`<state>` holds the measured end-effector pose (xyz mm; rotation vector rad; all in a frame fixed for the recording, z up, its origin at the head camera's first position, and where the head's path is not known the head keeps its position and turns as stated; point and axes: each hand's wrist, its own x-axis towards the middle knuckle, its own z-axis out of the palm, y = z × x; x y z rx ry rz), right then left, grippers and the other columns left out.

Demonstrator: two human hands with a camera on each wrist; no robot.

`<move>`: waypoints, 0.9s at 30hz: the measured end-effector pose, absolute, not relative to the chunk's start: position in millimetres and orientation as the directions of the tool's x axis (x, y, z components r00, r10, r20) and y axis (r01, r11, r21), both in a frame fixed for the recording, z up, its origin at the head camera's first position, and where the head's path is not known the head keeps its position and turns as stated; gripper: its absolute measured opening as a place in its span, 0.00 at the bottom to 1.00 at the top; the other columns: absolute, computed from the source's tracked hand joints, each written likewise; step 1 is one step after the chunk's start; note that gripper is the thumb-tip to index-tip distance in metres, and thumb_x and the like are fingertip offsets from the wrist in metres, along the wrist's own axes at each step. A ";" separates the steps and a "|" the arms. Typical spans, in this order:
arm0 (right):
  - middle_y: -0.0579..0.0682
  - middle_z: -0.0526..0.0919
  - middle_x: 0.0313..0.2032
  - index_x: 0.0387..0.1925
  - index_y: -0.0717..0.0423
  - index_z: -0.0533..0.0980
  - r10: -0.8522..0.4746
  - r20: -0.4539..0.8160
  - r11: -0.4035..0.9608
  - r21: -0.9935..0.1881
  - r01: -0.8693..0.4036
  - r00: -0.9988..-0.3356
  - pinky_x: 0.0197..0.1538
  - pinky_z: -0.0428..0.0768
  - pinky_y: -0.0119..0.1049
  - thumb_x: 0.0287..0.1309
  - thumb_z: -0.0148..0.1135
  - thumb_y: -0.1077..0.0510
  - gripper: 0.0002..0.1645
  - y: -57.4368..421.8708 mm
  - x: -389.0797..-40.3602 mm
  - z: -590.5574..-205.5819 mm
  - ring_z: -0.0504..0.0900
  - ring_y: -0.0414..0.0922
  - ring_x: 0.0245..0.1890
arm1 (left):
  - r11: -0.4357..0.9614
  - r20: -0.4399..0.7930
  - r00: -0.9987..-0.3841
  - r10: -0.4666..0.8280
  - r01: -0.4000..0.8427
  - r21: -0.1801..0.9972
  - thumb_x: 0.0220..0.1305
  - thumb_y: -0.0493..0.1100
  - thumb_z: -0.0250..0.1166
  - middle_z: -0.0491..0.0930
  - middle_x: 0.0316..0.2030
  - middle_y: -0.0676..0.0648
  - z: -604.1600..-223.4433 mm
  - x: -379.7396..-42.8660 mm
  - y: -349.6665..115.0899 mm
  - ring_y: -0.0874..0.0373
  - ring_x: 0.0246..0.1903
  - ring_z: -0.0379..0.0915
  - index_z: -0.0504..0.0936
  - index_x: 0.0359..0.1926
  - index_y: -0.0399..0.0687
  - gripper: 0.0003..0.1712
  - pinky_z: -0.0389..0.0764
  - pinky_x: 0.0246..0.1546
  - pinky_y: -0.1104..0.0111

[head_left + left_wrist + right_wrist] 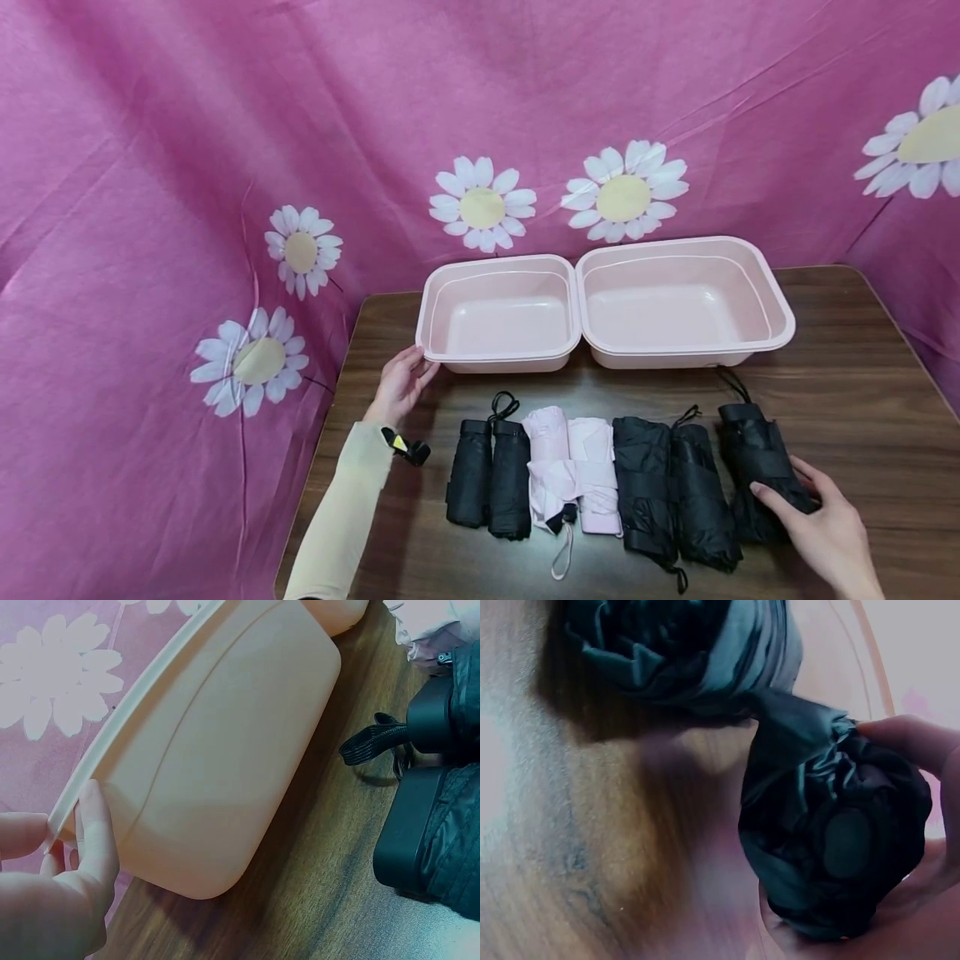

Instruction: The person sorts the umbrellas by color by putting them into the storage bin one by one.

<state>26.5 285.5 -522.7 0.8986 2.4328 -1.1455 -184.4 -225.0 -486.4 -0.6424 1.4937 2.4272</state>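
At the near left corner of the smaller pink basin [498, 365], my left hand [401, 383] pinches the rim between thumb and fingers, as the left wrist view also shows. My right hand [825, 521] grips a folded black umbrella [761, 458] at the right end of a row, thumb on one side and fingers round the other. In the right wrist view the round end of this umbrella [847, 840] faces the camera. Beside it lie two black umbrellas [645, 492], then two pale pink umbrellas [549, 467], then two smaller black umbrellas [470, 475] at the left.
A larger pink basin [675, 358] stands against the right side of the smaller one. Both rest at the back of the brown wooden table [847, 375]. Behind hangs a pink cloth [375, 125] with daisies.
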 end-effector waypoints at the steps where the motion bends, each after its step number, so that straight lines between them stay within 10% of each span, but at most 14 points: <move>1: 0.77 0.60 0.64 0.74 0.62 0.46 0.414 -0.513 0.472 -0.585 0.659 -0.752 0.45 0.73 0.51 0.62 0.54 0.35 0.53 285.6 26.2 -521.9 0.65 0.70 0.58 | -0.460 -0.474 -0.880 -0.039 -0.405 0.790 0.73 0.35 0.49 0.78 0.44 0.44 -486.2 -184.3 -225.1 0.60 0.38 0.80 0.59 0.67 0.30 0.25 0.83 0.45 0.69; 4: 0.76 0.62 0.63 0.73 0.62 0.49 0.424 -0.488 0.457 -0.612 0.646 -0.763 0.34 0.71 0.32 0.63 0.55 0.37 0.51 285.5 26.7 -520.0 0.69 0.67 0.56 | -0.455 -0.476 -0.878 -0.040 -0.409 0.791 0.73 0.35 0.49 0.77 0.45 0.44 -486.3 -184.1 -225.8 0.59 0.40 0.79 0.58 0.67 0.30 0.25 0.83 0.47 0.69; 7: 0.75 0.67 0.61 0.72 0.61 0.53 0.451 -0.447 0.452 -0.631 0.630 -0.772 0.26 0.65 0.22 0.61 0.58 0.39 0.48 285.6 28.4 -519.4 0.78 0.40 0.41 | -0.450 -0.480 -0.876 -0.042 -0.412 0.792 0.73 0.36 0.49 0.78 0.45 0.44 -486.9 -184.1 -226.6 0.60 0.39 0.79 0.58 0.68 0.30 0.26 0.82 0.48 0.68; 11: 0.71 0.73 0.56 0.71 0.59 0.58 0.514 -0.420 0.431 -0.628 0.648 -0.748 0.28 0.63 0.22 0.59 0.61 0.39 0.46 285.5 30.6 -517.5 0.57 0.15 0.28 | -0.464 -0.487 -0.872 -0.044 -0.414 0.783 0.73 0.35 0.49 0.77 0.45 0.44 -487.6 -184.5 -227.2 0.60 0.37 0.80 0.59 0.67 0.30 0.25 0.83 0.46 0.68; 15: 0.41 0.85 0.38 0.72 0.53 0.58 0.572 -0.459 0.325 -0.634 0.701 -0.680 0.29 0.63 0.20 0.59 0.61 0.38 0.46 286.3 30.6 -512.8 0.58 0.15 0.29 | -0.474 -0.488 -0.872 -0.041 -0.413 0.778 0.73 0.35 0.49 0.78 0.43 0.45 -487.6 -184.5 -228.2 0.60 0.36 0.80 0.59 0.66 0.31 0.24 0.84 0.43 0.69; 19: 0.09 0.62 0.21 0.72 0.49 0.58 0.622 -0.479 0.165 -0.694 0.701 -0.620 0.29 0.63 0.13 0.59 0.62 0.41 0.44 286.6 33.0 -508.9 0.60 0.11 0.27 | -0.482 -0.504 -0.863 -0.028 -0.430 0.763 0.73 0.34 0.50 0.78 0.43 0.45 -485.4 -185.8 -228.8 0.59 0.36 0.80 0.60 0.66 0.32 0.24 0.84 0.41 0.69; 27: 0.28 0.83 0.25 0.48 0.41 0.79 0.679 -0.505 -0.443 -0.861 0.251 -0.533 0.21 0.77 0.21 0.56 0.62 0.68 0.22 282.0 34.2 -503.0 0.80 0.26 0.23 | -0.490 -0.517 -0.856 -0.004 -0.449 0.747 0.73 0.34 0.49 0.77 0.43 0.45 -483.6 -185.9 -230.9 0.59 0.37 0.80 0.63 0.63 0.34 0.20 0.84 0.42 0.69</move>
